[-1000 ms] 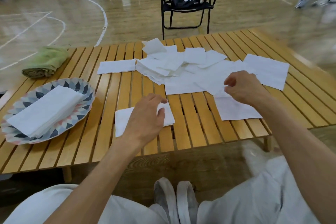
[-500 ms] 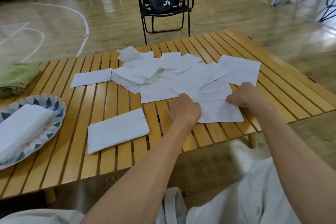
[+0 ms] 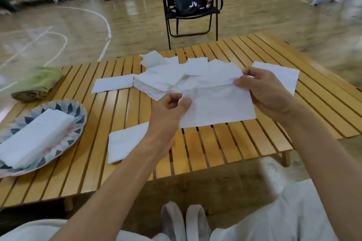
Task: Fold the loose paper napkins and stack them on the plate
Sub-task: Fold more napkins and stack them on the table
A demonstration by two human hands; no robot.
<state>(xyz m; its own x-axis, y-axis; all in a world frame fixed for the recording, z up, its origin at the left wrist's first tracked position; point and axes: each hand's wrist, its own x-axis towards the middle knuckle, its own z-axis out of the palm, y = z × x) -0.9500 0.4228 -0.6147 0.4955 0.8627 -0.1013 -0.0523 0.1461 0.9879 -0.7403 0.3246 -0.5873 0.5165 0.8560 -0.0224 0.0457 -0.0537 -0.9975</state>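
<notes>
One napkin is held pinched between left hand and right hand, long axis spanning both grips above the table.

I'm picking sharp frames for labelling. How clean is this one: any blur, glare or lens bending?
Head view: the held napkin, both hands and the plate are fairly sharp; the right edge and far floor smear with motion blur; ceiling light glares off the floor near the chair; the wide lens bows the table slats outward.
</notes>
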